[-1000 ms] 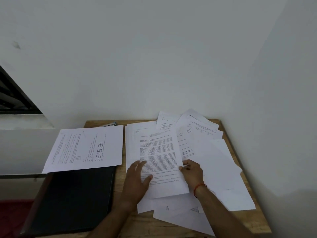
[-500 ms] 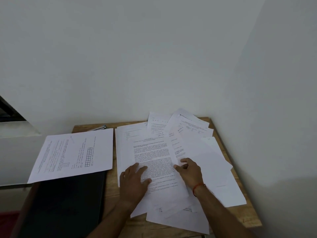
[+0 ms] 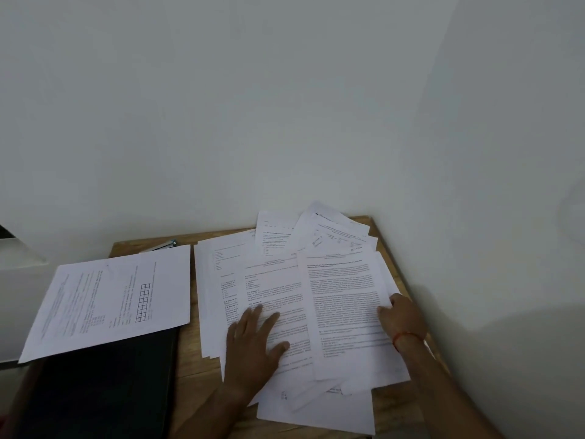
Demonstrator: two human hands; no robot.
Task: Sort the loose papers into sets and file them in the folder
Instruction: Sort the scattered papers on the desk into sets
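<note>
Top sheet slid rightward, right hand fingers pinching its edge, left hand spread flat, one folder.

Wooden surface sits in a wall corner. Loose papers lie fanned and overlapping under the flat left grip and the right grip, which pinches a top sheet's edge. Black folder lies left of the left grip. A small metal item rests beyond it, unidentified.
</note>
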